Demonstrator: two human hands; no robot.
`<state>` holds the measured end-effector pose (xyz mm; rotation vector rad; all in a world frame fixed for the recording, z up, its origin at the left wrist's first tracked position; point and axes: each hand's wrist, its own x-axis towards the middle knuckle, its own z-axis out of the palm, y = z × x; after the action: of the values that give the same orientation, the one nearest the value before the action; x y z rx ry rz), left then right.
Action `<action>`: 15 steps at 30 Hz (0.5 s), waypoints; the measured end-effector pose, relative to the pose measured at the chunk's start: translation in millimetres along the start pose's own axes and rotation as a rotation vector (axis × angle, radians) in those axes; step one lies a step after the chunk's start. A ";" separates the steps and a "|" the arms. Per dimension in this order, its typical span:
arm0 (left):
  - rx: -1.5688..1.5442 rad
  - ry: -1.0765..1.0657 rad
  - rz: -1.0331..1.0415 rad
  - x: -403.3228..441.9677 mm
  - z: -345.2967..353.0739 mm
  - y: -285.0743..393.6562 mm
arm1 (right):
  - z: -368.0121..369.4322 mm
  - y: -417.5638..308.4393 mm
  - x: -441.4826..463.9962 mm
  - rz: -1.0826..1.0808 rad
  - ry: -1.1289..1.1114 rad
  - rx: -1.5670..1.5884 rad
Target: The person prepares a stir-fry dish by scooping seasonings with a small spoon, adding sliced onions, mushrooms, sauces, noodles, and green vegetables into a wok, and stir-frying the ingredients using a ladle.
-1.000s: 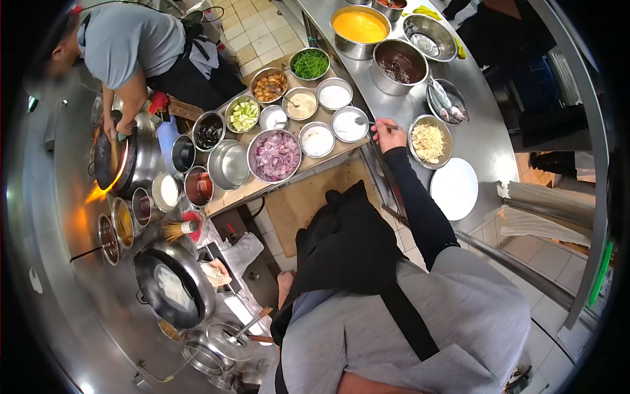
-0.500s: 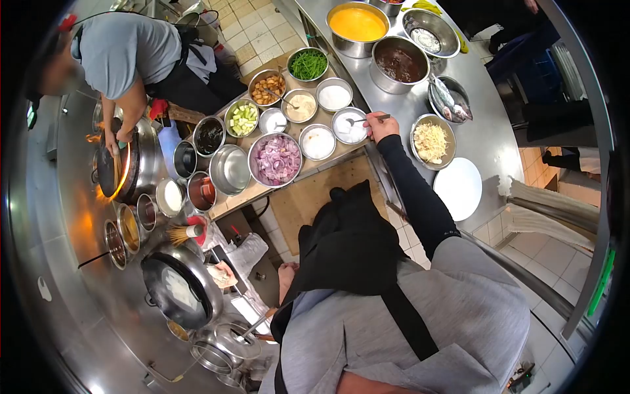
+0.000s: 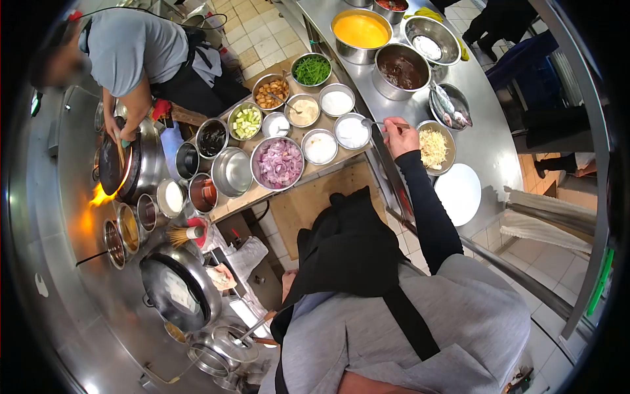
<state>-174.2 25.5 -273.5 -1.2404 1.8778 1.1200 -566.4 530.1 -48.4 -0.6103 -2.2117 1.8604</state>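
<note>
My right hand (image 3: 399, 138) is closed around the handle of a metal spoon (image 3: 373, 123). The spoon's head is over the right rim of a bowl of white granules (image 3: 351, 133); whether it carries any is too small to tell. Close beside this hand stands a bowl of pale yellow shreds (image 3: 433, 148). A second bowl of white grains (image 3: 320, 147) and a bowl of chopped purple onion (image 3: 278, 163) sit to the left. My left hand (image 3: 289, 282) hangs low beside the black apron, which covers part of it; its fingers do not show clearly.
A wok (image 3: 174, 292) rests on the stove at lower left. At upper left another person (image 3: 134, 52) works at a wok with flames (image 3: 105, 194) beside it. Pots of orange liquid (image 3: 361, 29) and dark sauce (image 3: 400, 72), fish (image 3: 449, 108) and a white plate (image 3: 458, 195) stand on the steel counter.
My right hand has drawn back to the right with the spoon, from above the white granules to the bowl's edge near the shreds. My left hand stays low by the apron.
</note>
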 end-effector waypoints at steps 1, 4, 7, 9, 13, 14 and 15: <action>-0.057 -0.010 0.002 13.8 5.8 -16.9 | -1.5 -0.6 0.9 0.084 -0.023 0.110; -0.182 -0.038 0.005 29.6 11.2 -43.5 | -7.9 12.2 2.6 -0.190 -0.001 -0.309; -0.179 -0.046 0.014 21.7 12.0 -33.6 | -2.5 28.7 5.8 -0.156 0.029 -0.302; -0.123 -0.029 0.017 0.7 7.3 -12.4 | 2.1 20.1 3.5 0.095 -0.019 -0.006; -0.166 -0.021 0.075 12.8 12.6 -25.2 | 5.6 16.7 18.7 0.085 -0.141 0.054; -0.109 -0.003 0.085 -7.2 6.8 -2.9 | 6.3 9.3 22.8 0.064 -0.197 0.029; -0.053 0.015 0.095 -27.8 2.8 17.4 | 7.0 2.4 27.2 0.042 -0.254 0.003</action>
<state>-180.0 42.7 -246.1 -1.2023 1.9477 1.2209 -593.2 535.6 -55.4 -0.4447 -2.3648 2.0640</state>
